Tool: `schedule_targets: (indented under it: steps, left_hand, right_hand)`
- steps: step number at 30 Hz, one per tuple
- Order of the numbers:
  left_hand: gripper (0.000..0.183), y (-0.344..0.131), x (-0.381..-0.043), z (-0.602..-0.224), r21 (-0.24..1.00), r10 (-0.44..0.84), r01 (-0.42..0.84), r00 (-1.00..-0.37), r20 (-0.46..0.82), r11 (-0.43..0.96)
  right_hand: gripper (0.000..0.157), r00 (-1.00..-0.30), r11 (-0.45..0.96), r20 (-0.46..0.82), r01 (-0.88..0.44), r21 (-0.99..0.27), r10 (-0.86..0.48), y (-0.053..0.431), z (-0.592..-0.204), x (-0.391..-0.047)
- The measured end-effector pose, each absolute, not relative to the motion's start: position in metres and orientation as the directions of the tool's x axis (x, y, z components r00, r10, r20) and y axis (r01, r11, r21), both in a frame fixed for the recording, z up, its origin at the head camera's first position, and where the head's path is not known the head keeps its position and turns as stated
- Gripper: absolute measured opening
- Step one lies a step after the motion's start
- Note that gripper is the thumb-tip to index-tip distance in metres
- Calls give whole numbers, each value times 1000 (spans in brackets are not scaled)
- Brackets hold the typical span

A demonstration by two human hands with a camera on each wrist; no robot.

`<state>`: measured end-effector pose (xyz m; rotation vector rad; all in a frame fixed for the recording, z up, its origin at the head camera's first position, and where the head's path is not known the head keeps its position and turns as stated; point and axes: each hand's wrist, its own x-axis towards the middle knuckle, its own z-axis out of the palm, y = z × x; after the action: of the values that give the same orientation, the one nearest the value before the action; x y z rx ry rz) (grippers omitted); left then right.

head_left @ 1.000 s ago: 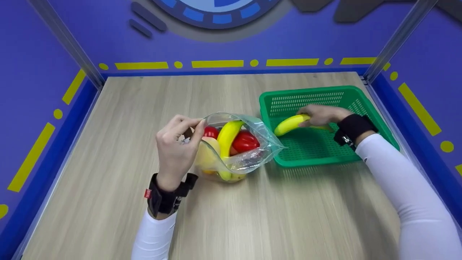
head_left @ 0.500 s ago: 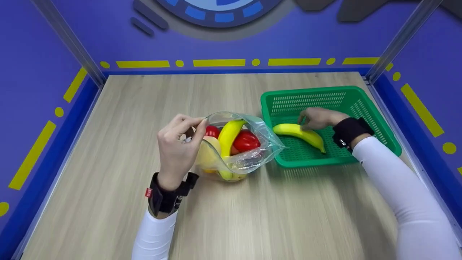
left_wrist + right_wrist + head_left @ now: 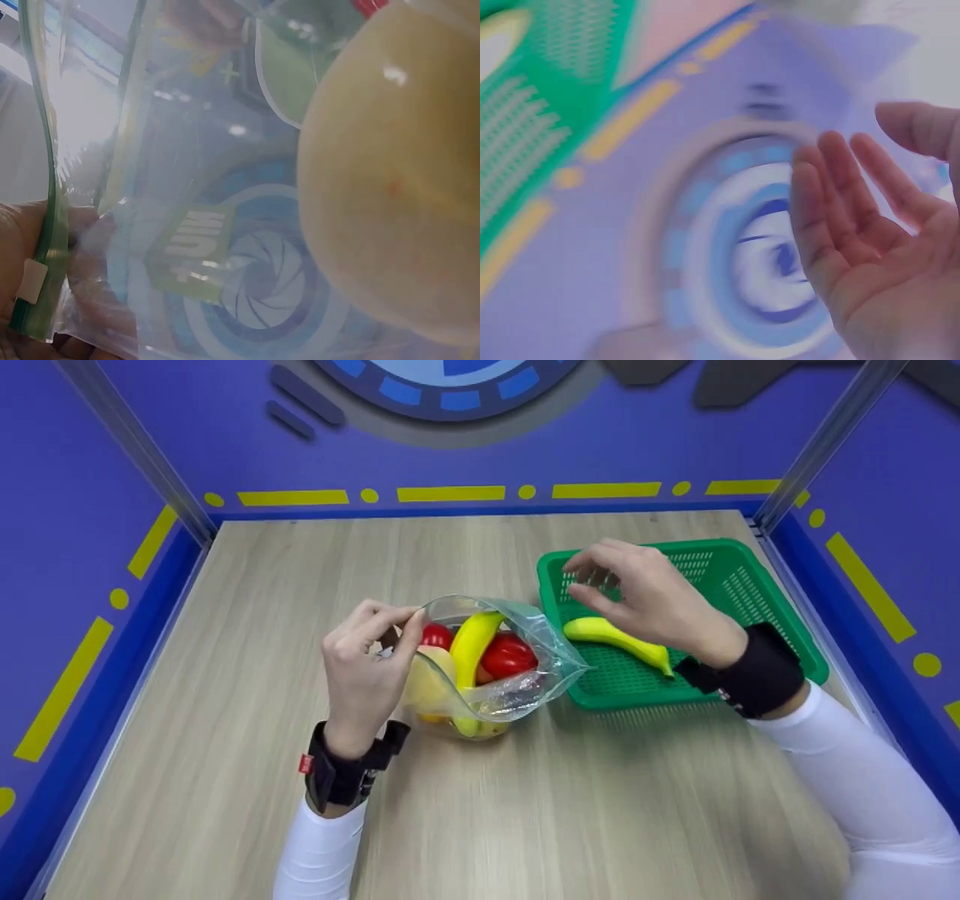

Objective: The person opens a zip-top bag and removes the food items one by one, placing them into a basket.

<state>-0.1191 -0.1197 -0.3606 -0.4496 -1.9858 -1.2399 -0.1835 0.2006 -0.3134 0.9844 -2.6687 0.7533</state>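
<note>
My left hand pinches the left corner of the rim of a clear zip bag, whose mouth gapes upward. Inside the bag lie a banana, red pieces like a tomato, and a pale yellow round fruit that looms large in the left wrist view. Over the left part of a green basket hovers my right hand, fingers loosely bent and holding nothing; the right wrist view shows its bare palm. Below that hand, another banana rests on the basket floor.
The bag and basket stand side by side on a wooden tabletop, the bag's right corner overlapping the basket's edge in the head view. Blue panels with yellow dashes wall the table at the back and both sides.
My right hand let go of the banana, leaving it on the basket floor, then rose and moved left toward the bag. My left hand and the bag stayed in place.
</note>
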Motion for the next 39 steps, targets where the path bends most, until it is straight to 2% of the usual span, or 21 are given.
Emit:
schedule_targets:
  steps: [4, 7, 9, 11, 17, 22, 26, 30, 39]
  left_hand:
    - [4, -120, -118, -360, 623, -89, 624, -669, 738, 472]
    - [4, -120, -118, -360, 627, -88, 620, -674, 734, 471]
    - [4, -120, -118, -360, 627, -88, 621, -674, 733, 470]
    - [3, -120, -118, -360, 625, -87, 625, -671, 736, 468]
    - [4, -118, -119, -360, 613, -100, 641, -650, 754, 462]
    - [5, -117, -119, -361, 608, -99, 643, -645, 758, 465]
    - [4, -117, -118, -361, 607, -84, 641, -652, 754, 471]
    - [5, -117, -118, -362, 599, -66, 645, -653, 755, 475]
    - [3, -116, -118, -363, 581, -34, 651, -651, 758, 489]
  right_hand:
    - [17, -611, 511, 504, -790, -339, -611, 172, -292, -148]
    - [17, -507, 397, 531, -862, -315, -679, 151, -289, -130]
    - [18, -472, 356, 500, -880, -313, -726, 138, -292, -123]
    - [20, -468, 358, 442, -880, -311, -765, 124, -298, -121]
    - [31, -556, 511, 158, -822, -252, -816, 84, -322, -133]
    - [50, -542, 520, 35, -821, -236, -840, 67, -341, -151]
    - [69, -480, 460, 39, -858, -228, -876, 63, -353, -160]
    - [68, -450, 421, 45, -863, -280, -892, 59, -364, -162]
    - [72, -458, 368, 74, -791, -489, -886, 58, -382, -163]
